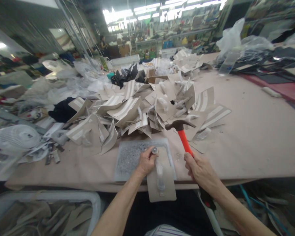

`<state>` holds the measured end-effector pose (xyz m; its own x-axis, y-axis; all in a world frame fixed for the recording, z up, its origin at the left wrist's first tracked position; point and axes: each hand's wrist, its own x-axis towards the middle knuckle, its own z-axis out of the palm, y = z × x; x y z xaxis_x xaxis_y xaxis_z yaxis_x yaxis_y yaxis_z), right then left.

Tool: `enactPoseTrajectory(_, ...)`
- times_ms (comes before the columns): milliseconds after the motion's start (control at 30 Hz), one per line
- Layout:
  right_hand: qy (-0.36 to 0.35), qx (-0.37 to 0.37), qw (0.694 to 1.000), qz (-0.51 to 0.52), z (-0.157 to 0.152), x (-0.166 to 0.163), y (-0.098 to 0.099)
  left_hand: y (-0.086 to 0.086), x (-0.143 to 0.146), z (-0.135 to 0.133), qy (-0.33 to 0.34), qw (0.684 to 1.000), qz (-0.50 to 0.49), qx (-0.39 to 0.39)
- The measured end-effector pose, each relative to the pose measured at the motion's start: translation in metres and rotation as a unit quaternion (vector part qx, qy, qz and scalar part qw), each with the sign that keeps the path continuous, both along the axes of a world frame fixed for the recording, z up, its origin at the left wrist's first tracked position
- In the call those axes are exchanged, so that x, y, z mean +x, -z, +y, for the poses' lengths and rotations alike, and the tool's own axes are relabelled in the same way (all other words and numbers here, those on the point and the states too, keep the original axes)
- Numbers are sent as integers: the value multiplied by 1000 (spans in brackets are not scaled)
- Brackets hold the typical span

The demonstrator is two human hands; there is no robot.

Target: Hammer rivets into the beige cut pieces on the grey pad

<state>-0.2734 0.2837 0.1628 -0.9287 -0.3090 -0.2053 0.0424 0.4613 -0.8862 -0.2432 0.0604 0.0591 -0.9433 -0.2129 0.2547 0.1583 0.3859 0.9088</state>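
My right hand (200, 168) grips a claw hammer (185, 139) by its red and black handle, with the dark head raised over the table. My left hand (146, 160) is closed round a short metal punch (154, 150), standing roughly upright on a beige panel (167, 186). That panel carries a handle wrapped in clear plastic (160, 173) and overhangs the table's front edge. Under its upper part lies a grey, worn pad (130, 160). The punch's lower end is hidden by my fingers.
A heap of beige panels (127, 109) with pale stripes lies beyond the pad. A white fan (17, 137) and small tools (55, 156) are at the left. Below left is a grey bin (97, 200) with more beige pieces. Dark sheets (272, 64) lie at the right.
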Motion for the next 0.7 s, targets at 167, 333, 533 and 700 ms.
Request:
enactPoseTrajectory(167, -169, 288, 901, 276, -1, 7, -12, 6, -3, -1, -7, 1000, -4, 0)
enactPoseTrajectory(333, -180, 326, 878, 302, -7, -1, -67, 4, -2, -1, -1, 1000, -7, -3)
enactPoseTrajectory(533, -6, 162, 923, 349, -10, 19, -77, 1, -3, 1, -2, 1000, -3, -7)
enactPoseTrajectory(700, -224, 362, 876, 228, 0, 11, -7, 4, -1, -6, -12, 1000, -23, -8)
